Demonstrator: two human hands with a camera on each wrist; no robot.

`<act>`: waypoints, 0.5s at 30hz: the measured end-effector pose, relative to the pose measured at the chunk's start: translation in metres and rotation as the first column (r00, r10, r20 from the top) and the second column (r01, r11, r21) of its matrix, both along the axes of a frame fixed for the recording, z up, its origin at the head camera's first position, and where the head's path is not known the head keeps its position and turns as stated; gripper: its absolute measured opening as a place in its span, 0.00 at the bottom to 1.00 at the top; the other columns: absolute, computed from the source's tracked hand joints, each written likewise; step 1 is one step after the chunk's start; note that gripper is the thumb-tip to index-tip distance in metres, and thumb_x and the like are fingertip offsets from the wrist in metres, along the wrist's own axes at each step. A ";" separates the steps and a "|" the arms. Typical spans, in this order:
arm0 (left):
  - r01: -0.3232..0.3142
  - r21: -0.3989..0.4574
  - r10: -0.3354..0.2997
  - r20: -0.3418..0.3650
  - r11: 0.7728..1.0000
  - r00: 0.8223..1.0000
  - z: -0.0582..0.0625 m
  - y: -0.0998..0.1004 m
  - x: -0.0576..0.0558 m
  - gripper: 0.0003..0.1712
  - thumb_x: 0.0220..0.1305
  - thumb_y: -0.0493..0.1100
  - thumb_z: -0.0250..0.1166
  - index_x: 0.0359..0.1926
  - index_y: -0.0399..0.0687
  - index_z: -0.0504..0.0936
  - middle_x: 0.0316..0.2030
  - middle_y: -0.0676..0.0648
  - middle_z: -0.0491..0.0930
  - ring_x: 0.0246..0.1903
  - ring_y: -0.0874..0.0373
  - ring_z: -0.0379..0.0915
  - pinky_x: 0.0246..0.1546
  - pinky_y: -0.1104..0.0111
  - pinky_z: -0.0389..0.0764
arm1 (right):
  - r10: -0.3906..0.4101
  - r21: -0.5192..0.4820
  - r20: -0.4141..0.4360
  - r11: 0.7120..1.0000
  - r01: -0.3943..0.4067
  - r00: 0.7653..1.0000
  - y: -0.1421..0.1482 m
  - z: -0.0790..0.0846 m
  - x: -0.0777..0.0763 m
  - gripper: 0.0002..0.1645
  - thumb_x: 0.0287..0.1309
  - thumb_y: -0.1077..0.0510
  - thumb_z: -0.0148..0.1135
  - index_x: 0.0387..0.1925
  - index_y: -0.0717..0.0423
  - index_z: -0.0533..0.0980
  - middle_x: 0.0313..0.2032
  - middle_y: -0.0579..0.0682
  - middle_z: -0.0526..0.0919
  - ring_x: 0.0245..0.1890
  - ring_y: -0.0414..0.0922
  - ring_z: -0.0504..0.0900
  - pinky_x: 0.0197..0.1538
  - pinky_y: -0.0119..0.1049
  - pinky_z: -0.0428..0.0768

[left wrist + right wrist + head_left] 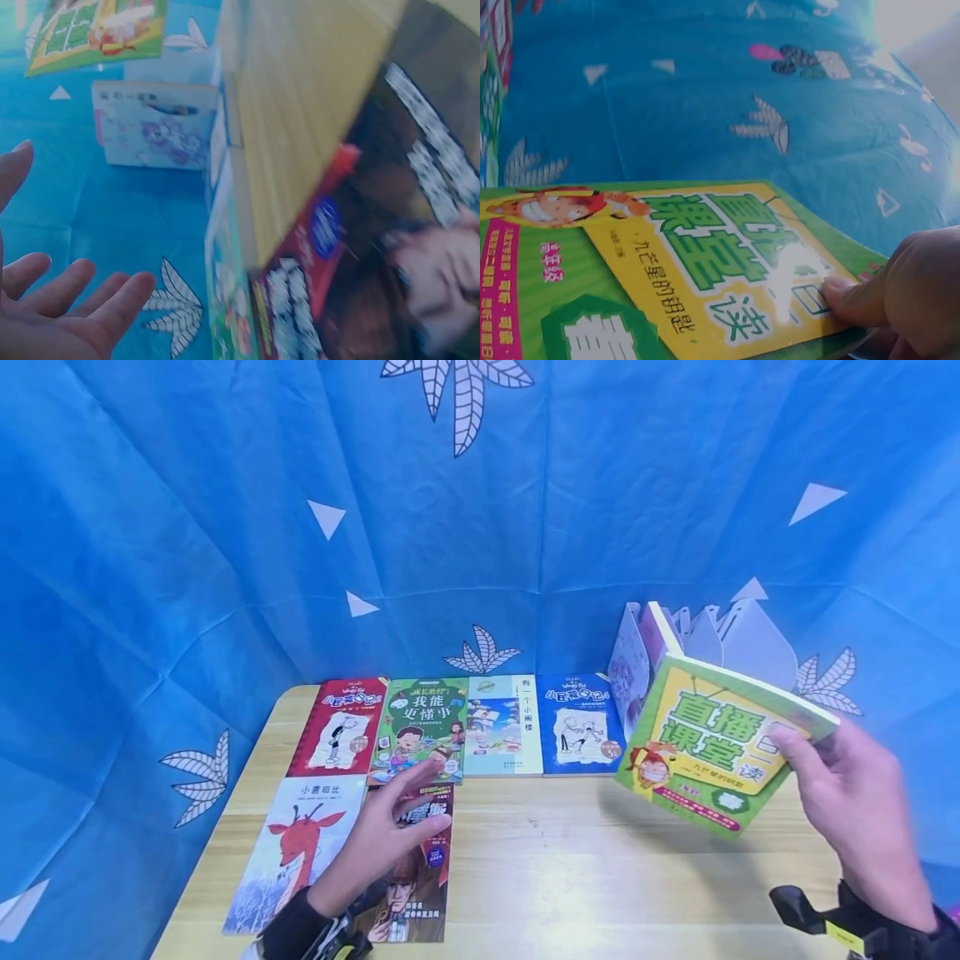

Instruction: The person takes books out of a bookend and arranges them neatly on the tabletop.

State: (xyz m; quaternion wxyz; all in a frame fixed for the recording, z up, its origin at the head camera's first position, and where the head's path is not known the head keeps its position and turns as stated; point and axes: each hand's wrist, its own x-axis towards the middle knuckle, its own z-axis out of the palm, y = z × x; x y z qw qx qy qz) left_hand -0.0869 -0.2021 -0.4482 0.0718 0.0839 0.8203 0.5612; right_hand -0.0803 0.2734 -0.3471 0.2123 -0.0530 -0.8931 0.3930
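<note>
My right hand (855, 793) pinches a green and yellow book (697, 743) by its right edge, thumb across the front cover. The book is tilted and raised over the right part of the table, its cartoon child and large title facing me. In the right wrist view the thumb (855, 296) presses on the glossy cover. My left hand (382, 835) hovers over a dark book with a pipe-smoking detective (420, 889), fingers spread and holding nothing. The left wrist view shows its loosely bent fingers (75, 289) apart from any book.
A red book (337, 731), a green one (420, 714), a pale one (502, 735) and a blue one (581, 727) lie in a row along the back. A red-deer book (300, 839) lies front left. A lilac book rack (761, 639) stands behind the raised book. Blue cloth (480, 527) surrounds the table.
</note>
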 end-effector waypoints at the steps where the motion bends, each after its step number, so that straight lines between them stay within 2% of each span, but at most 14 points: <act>1: 0.011 0.025 -0.011 -0.005 1.000 1.000 0.002 0.002 0.000 0.43 0.65 0.52 0.74 0.77 0.59 0.65 0.75 0.46 0.69 0.74 0.43 0.67 0.68 0.49 0.76 | 0.030 -0.006 -0.010 1.000 -0.030 1.000 -0.003 -0.001 0.000 0.20 0.73 0.57 0.62 0.61 0.62 0.79 0.30 0.07 0.77 0.30 0.16 0.80 0.32 0.15 0.73; 5: 0.059 0.081 -0.057 -0.028 0.995 0.998 0.010 0.012 0.002 0.43 0.66 0.47 0.74 0.77 0.58 0.65 0.75 0.44 0.69 0.74 0.44 0.68 0.65 0.52 0.79 | 0.145 -0.031 -0.034 0.989 -0.147 0.989 -0.020 -0.006 0.001 0.17 0.71 0.62 0.63 0.57 0.65 0.80 0.31 0.13 0.82 0.29 0.21 0.83 0.24 0.23 0.73; 8: 0.101 0.100 -0.098 -0.038 0.990 0.994 0.018 0.022 0.004 0.42 0.67 0.46 0.73 0.77 0.61 0.65 0.75 0.46 0.70 0.73 0.47 0.70 0.65 0.55 0.80 | 0.208 -0.035 -0.015 0.977 -0.208 0.978 -0.034 -0.009 0.003 0.14 0.70 0.62 0.64 0.54 0.64 0.82 0.32 0.34 0.91 0.25 0.26 0.82 0.18 0.31 0.69; 11: 0.149 0.120 -0.143 -0.057 0.982 0.988 0.025 0.032 0.006 0.41 0.68 0.45 0.72 0.77 0.61 0.65 0.74 0.48 0.71 0.72 0.50 0.71 0.65 0.58 0.81 | 0.272 -0.053 0.008 0.961 -0.271 0.962 -0.049 -0.012 0.005 0.12 0.70 0.62 0.64 0.52 0.61 0.82 0.36 0.56 0.92 0.23 0.32 0.80 0.16 0.34 0.66; 13: 0.181 0.146 -0.173 -0.067 0.973 0.983 0.029 0.039 0.007 0.41 0.68 0.43 0.72 0.77 0.60 0.65 0.74 0.47 0.71 0.72 0.50 0.71 0.65 0.59 0.81 | 0.323 -0.075 0.006 0.944 -0.322 0.946 -0.060 -0.015 0.007 0.12 0.69 0.64 0.64 0.51 0.62 0.82 0.37 0.61 0.91 0.23 0.33 0.79 0.16 0.34 0.68; 15: 0.203 0.171 -0.197 -0.050 0.964 0.979 0.033 0.046 0.007 0.41 0.67 0.42 0.71 0.78 0.59 0.65 0.74 0.47 0.71 0.72 0.50 0.70 0.65 0.63 0.81 | 0.380 -0.116 -0.010 0.918 -0.379 0.925 -0.071 -0.020 0.009 0.12 0.68 0.66 0.64 0.51 0.63 0.82 0.38 0.61 0.91 0.23 0.33 0.80 0.16 0.33 0.70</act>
